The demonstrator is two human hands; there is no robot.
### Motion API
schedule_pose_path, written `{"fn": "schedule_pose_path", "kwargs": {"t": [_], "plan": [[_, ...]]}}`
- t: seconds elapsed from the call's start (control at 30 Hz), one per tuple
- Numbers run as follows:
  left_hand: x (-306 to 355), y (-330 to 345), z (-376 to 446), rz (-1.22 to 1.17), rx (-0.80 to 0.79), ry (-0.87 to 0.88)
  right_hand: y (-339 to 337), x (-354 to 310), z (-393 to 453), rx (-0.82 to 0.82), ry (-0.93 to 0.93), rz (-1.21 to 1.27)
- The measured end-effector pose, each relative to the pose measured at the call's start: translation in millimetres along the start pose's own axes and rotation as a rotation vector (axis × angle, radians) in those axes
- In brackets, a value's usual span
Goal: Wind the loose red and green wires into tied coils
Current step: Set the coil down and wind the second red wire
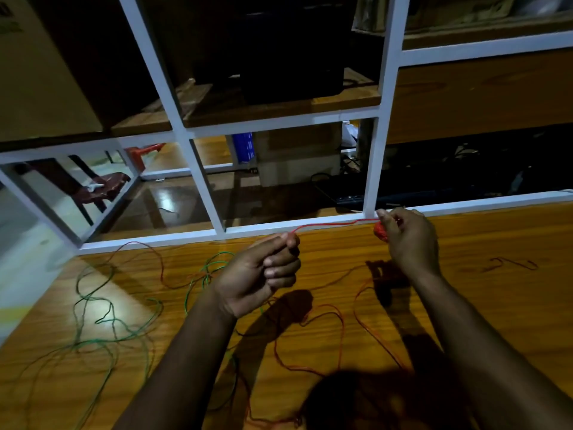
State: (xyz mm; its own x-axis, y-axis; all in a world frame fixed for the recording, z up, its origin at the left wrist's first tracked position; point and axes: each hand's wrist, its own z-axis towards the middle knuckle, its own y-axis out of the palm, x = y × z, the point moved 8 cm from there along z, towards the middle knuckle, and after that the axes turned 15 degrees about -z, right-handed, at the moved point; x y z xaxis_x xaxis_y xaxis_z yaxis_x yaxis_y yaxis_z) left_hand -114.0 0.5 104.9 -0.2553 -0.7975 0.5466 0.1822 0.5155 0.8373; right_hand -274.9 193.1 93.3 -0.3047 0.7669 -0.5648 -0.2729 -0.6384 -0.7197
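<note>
Your right hand (406,237) is closed around a small red coil (380,231), held up at the far edge of the worktop (496,305), just in front of the white frame rail (310,226). Your left hand (263,274) is curled with thumb and forefinger pinching the red wire (335,225), so both hands hold the same strand.

The stretch between them is what the next move turns on. It runs taut and nearly level, left to right, along the rail, rising slightly toward the coil. Its long axis points straight from your left pinch into your right fist. The coil is in the right hand; the left only feeds.

Below your left hand the rest of the red wire hangs down and wanders in loose loops over the worktop between your forearms and toward you. The green wire (117,318) lies in a separate tangle to your left, well apart from the coil and touched by neither hand.

By my reading, winding is under way on the red, with a good deal of slack left, and the green not yet started.
</note>
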Motion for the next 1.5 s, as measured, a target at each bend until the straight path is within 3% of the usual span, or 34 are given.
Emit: {"fn": "schedule_pose_path", "kwargs": {"t": [0.1, 0.37, 0.5, 0.63, 0.77, 0.93, 1.03, 1.13, 1.23, 1.3, 1.4, 1.5], "plan": [[1.1, -1.5, 1.1, 0.183, 0.086, 0.041, 15.7, -14.8, -7.6, -0.114, -0.077, 0.041], [-38.7, 18.9, 1.7, 0.523, 0.005, -0.141, 23.8, -25.9, -10.2, -0.189, -0.073, 0.049], [-36.3, 11.0, 1.8, 0.566, 0.119, -0.02, 30.0, -37.1, -12.6, -0.241, -0.136, -0.007], [-12.6, 4.0, 1.6, 0.367, 0.247, 0.214, 45.5, -52.8, -31.0, -0.363, -0.332, -0.063], [3.7, -3.6, 4.8, 0.225, 0.387, 0.321, 51.2, -78.6, -50.4, -0.47, -0.461, 0.127], [-4.7, 3.1, 9.4, 0.217, 0.315, 0.247, 39.0, -95.3, -50.3, -0.435, -0.446, 0.245], [-18.2, 8.1, 12.8, 0.185, 0.247, 0.156, 43.2, -101.6, -48.0, -0.539, -0.49, 0.334], [-20.4, 14.8, 13.1, 0.052, 0.165, 0.132, 42.9, -93.6, -43.8, -0.596, -0.37, 0.553], [-4.1, 22.1, 9.6, -0.144, 0.029, 0.241, 37.4, -88.7, -46.4, -0.543, -0.37, 0.587], [6.0, 22.7, 9.1, -0.195, 0.047, 0.334, 38.2, -89.8, -50.6, -0.508, -0.38, 0.522], [22.6, 22.4, 12.8, -0.172, 0.055, 0.438, 42.4, -91.0, -59.2, -0.496, -0.372, 0.434], [47.0, 13.7, 13.6, -0.007, 0.14, 0.577, 49.0, -89.7, -74.7, -0.625, -0.375, 0.359]]}}
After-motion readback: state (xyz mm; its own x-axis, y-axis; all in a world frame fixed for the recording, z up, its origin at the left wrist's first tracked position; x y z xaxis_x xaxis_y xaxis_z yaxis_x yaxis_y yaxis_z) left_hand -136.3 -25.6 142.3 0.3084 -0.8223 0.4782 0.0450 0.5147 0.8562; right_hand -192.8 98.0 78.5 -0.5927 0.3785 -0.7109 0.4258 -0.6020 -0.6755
